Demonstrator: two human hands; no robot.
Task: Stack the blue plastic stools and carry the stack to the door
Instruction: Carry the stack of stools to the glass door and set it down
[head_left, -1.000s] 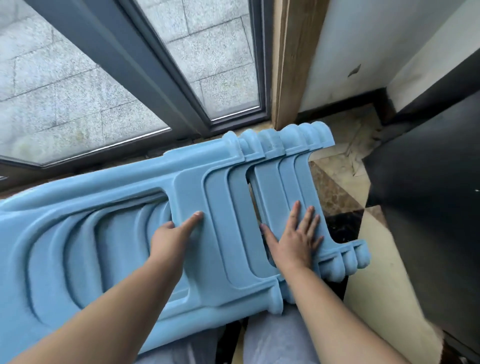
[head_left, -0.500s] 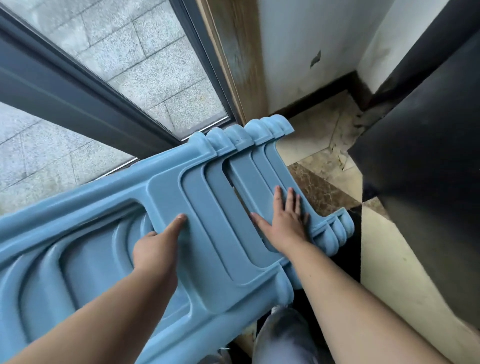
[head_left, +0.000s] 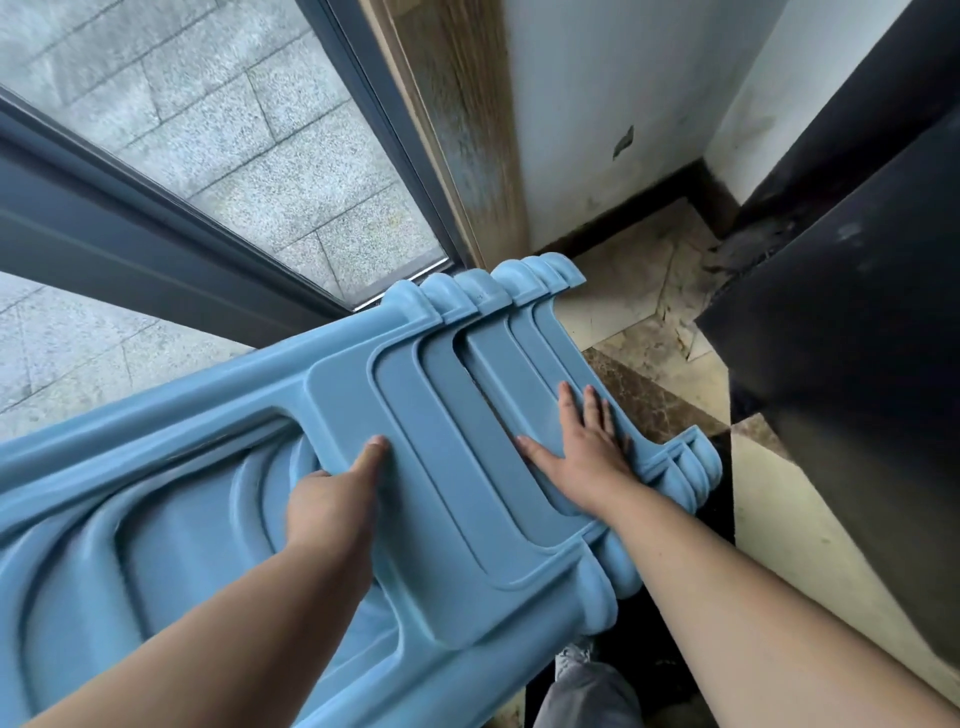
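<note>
Nested blue plastic stool stack (head_left: 441, 415) held tilted beside glass door (head_left: 234, 171): left hand (head_left: 332, 504) hooked into cutout for carrying, right hand (head_left: 587, 447) pressed flat, steadying legs.

Stool stack (head_left: 415, 467) fills the corner; glass door (head_left: 234, 156) left, dark cabinet (head_left: 857, 338) right; bare floor (head_left: 649, 291) between.

The stools (head_left: 426, 467) run off the left and bottom edges, so their seats are out of sight. The left hand's (head_left: 327, 499) fingers are hidden in an opening of the stack; only the thumb shows. The stack covers the floor (head_left: 649, 291) beneath it. The door frame (head_left: 462, 135) is blurred.
</note>
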